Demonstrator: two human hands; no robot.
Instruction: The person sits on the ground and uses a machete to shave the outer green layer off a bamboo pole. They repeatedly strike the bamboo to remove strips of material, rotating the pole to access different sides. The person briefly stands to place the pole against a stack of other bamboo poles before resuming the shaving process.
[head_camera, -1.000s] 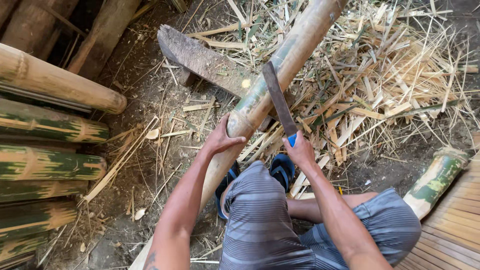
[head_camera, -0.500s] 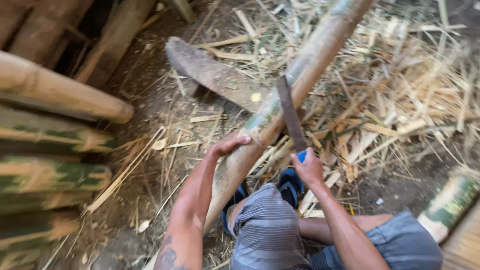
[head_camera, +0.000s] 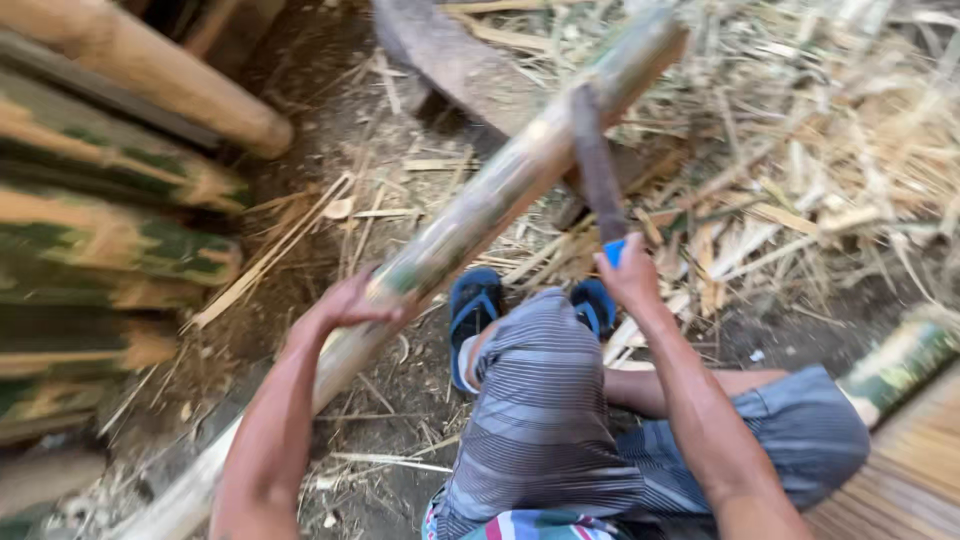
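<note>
Bamboo pole (head_camera: 500, 195) gripped mid-length by our left hand (head_camera: 350, 300), slanting across ground over sandals (head_camera: 480, 310). Right hand (head_camera: 630, 275) clenches machete (head_camera: 597, 165), blade on pole. Risk: glancing blade slides toward left fingers.

Bare arms, no sleeves; grey striped shorts (head_camera: 560, 420); blue-strapped dark sandals (head_camera: 476, 305)

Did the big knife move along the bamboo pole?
Yes. The knife slid up the bamboo pole, farther from the left hand and past the wooden block.
</note>
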